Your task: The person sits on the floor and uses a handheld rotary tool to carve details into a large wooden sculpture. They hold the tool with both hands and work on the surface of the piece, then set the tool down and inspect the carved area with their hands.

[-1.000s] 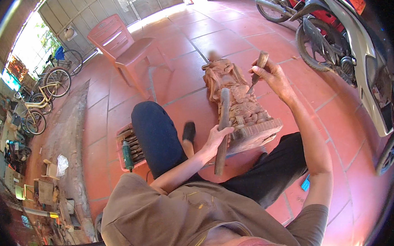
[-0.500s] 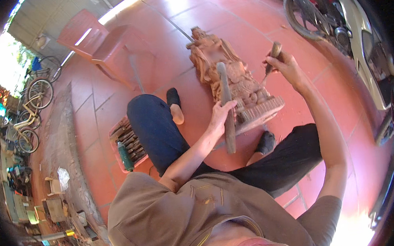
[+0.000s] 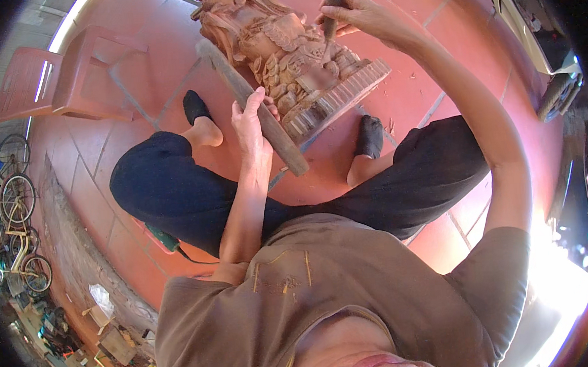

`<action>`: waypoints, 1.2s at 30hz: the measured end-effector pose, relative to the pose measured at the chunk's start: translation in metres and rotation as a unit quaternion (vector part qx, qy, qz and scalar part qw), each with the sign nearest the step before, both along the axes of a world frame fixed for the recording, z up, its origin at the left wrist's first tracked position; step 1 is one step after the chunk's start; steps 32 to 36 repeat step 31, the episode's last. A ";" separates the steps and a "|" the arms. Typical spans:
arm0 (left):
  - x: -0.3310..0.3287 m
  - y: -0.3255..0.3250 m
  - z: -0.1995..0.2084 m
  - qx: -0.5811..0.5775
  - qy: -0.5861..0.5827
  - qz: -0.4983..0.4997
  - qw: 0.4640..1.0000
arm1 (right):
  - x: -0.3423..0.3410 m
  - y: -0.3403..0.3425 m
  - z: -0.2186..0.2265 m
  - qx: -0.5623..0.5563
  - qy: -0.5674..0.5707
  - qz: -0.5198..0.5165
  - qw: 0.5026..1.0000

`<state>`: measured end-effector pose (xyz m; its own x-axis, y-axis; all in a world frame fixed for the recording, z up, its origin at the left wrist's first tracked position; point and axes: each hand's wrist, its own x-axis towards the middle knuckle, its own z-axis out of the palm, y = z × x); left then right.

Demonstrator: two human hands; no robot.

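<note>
A carved reddish-brown wooden statue (image 3: 285, 53) lies on its back on the tiled floor, its ridged base (image 3: 339, 100) toward me. My left hand (image 3: 253, 124) is closed around the shaft of a wooden mallet (image 3: 285, 149); its paler end slants up and left over the statue's left side. My right hand (image 3: 368, 19) grips the wooden handle of a chisel (image 3: 332, 9) above the statue's right side. The chisel points down at the carving near the base. Its blade tip is too small to tell whether it touches the wood.
My bent legs and feet in dark socks (image 3: 370, 137) flank the statue's base. A red plastic chair (image 3: 76, 82) stands at left, bicycles (image 3: 18, 200) beyond it. A green bottle (image 3: 162, 237) shows beside my left knee. A motorbike (image 3: 534, 34) is at far right. Wood chips lie on the floor.
The whole view has shifted, so the statue appears higher and further left. The mallet now tilts more to the left. The chisel has come over the carving and stands more upright.
</note>
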<state>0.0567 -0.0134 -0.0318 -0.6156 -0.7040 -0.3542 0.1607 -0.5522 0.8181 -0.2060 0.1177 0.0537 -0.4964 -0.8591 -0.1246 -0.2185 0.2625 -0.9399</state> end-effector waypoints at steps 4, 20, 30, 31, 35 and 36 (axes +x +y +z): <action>0.002 -0.001 0.002 -0.025 -0.006 -0.025 0.999 | -0.002 -0.005 -0.030 0.011 -0.015 0.040 0.999; -0.003 0.007 0.024 -0.121 -0.071 -0.095 0.986 | 0.019 0.002 -0.043 0.004 0.020 0.073 0.997; 0.000 0.009 0.041 -0.204 -0.067 -0.118 0.969 | 0.029 0.005 -0.040 0.081 0.006 0.082 0.993; 0.001 0.009 0.041 -0.210 -0.064 -0.124 0.968 | 0.027 0.006 -0.041 0.085 0.011 0.091 0.992; 0.001 0.009 0.041 -0.210 -0.064 -0.124 0.968 | 0.027 0.006 -0.041 0.085 0.011 0.091 0.992; 0.001 0.009 0.041 -0.210 -0.064 -0.124 0.968 | 0.027 0.006 -0.041 0.085 0.011 0.091 0.992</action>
